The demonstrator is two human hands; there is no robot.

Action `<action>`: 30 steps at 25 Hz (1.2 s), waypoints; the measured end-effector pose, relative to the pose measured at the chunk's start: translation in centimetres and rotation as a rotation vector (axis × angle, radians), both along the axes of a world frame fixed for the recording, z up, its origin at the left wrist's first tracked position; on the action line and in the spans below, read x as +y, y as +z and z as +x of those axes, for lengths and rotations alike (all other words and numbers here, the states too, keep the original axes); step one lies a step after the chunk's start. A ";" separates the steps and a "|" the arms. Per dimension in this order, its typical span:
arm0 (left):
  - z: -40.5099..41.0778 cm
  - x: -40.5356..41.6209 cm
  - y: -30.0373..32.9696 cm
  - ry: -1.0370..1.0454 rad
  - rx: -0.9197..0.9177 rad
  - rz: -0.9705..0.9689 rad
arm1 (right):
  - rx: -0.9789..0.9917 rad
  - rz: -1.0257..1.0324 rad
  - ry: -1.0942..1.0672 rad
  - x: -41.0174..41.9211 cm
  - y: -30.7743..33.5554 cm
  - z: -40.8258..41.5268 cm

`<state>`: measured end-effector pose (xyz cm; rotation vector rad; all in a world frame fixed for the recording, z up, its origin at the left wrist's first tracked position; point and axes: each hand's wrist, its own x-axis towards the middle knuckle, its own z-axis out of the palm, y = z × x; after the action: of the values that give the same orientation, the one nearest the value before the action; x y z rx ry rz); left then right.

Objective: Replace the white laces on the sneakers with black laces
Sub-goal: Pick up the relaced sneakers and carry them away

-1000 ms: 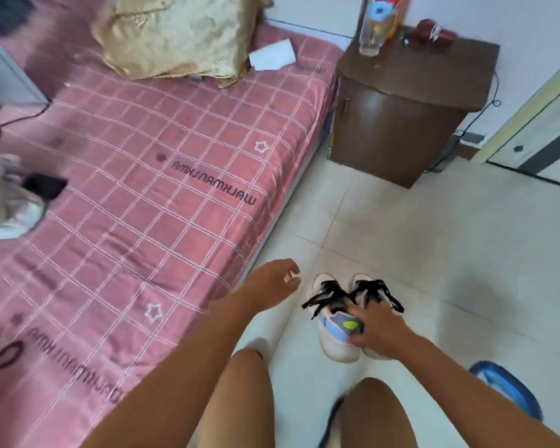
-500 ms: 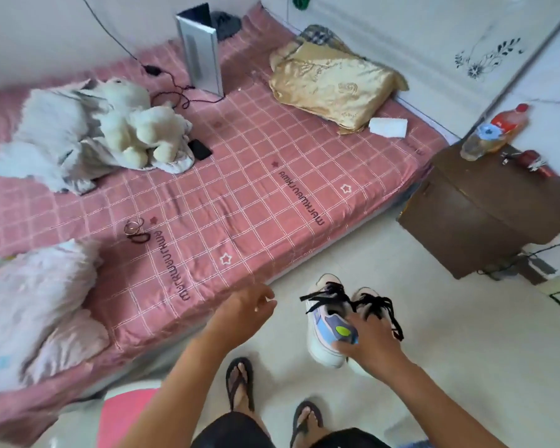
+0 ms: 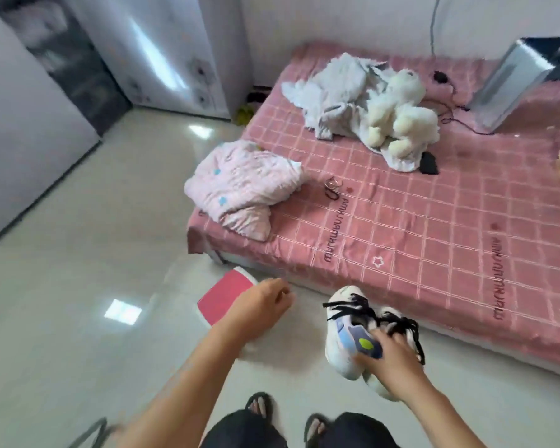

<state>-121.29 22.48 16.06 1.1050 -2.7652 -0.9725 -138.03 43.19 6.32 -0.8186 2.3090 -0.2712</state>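
Observation:
A pair of white sneakers (image 3: 340, 347) with blue and yellow-green patches hangs in the air in front of the bed, both laced with black laces (image 3: 401, 324) whose ends dangle. My right hand (image 3: 392, 363) grips the two shoes together from above, fingers curled round their collars. My left hand (image 3: 259, 307) is stretched forward to the left of the shoes, apart from them, with fingers loosely curled and nothing in it. No white laces show.
A low bed with a pink checked sheet (image 3: 434, 240) fills the right side, carrying a pink bundle (image 3: 240, 185), a white plush toy (image 3: 398, 114) and a grey device (image 3: 511, 82). A pink stool (image 3: 223, 295) stands under my left hand. Glossy tiled floor (image 3: 78, 286) spreads left toward wardrobes.
I have risen from a crouch and turned left, so the view swung from the nightstand to the bed's foot. My right hand lifted the sneakers off the floor and carries them.

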 end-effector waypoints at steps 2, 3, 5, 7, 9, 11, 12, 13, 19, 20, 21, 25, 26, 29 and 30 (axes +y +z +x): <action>3.4 0.1 -0.1 0.146 -0.039 0.015 | -0.019 -0.039 0.068 -2.8 -0.6 1.6; 5.4 0.0 0.0 0.242 -0.037 0.031 | -0.036 -0.052 0.133 -4.6 -0.7 2.2; 10.3 0.2 0.2 0.445 -0.054 0.051 | -0.073 -0.031 0.287 -7.8 -0.5 3.9; 15.1 0.7 0.4 0.624 -0.082 0.081 | -0.106 -0.015 0.392 -10.8 0.5 6.2; 18.9 1.1 0.6 0.769 -0.117 0.090 | -0.138 -0.018 0.489 -13.5 1.2 8.6; 21.7 1.2 0.5 0.870 -0.106 0.085 | -0.143 -0.023 0.608 -16.2 1.9 11.0; 22.8 1.1 0.2 0.898 -0.092 0.094 | -0.139 -0.021 0.662 -17.6 2.1 12.3; 23.6 0.9 -0.1 0.917 -0.080 0.110 | -0.133 -0.016 0.710 -19.0 2.3 13.4; 29.7 -2.6 -0.3 1.060 0.021 0.211 | -0.128 0.042 0.894 -26.8 1.0 19.9; 31.3 -3.7 -0.3 1.076 0.020 0.227 | -0.121 0.063 0.906 -28.4 0.6 21.1; 33.0 -5.1 -0.4 1.088 0.010 0.245 | -0.113 0.082 0.911 -30.1 0.2 22.5; 40.3 -14.0 -1.0 1.031 -0.049 0.278 | -0.133 0.104 0.895 -38.1 -1.3 28.2; 41.5 -16.3 -1.0 0.998 -0.068 0.274 | -0.119 0.108 0.894 -39.9 -1.3 29.4; 45.4 -23.5 -1.0 0.978 -0.028 0.234 | -0.081 0.086 0.893 -46.0 -0.8 32.8; 46.7 -26.0 -1.0 0.976 -0.030 0.223 | -0.072 0.074 0.896 -48.3 -0.3 34.0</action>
<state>-74.63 -3.48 15.06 2.1519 -1.7037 -1.0635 -104.03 -5.09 6.07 -1.6531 1.6599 0.1802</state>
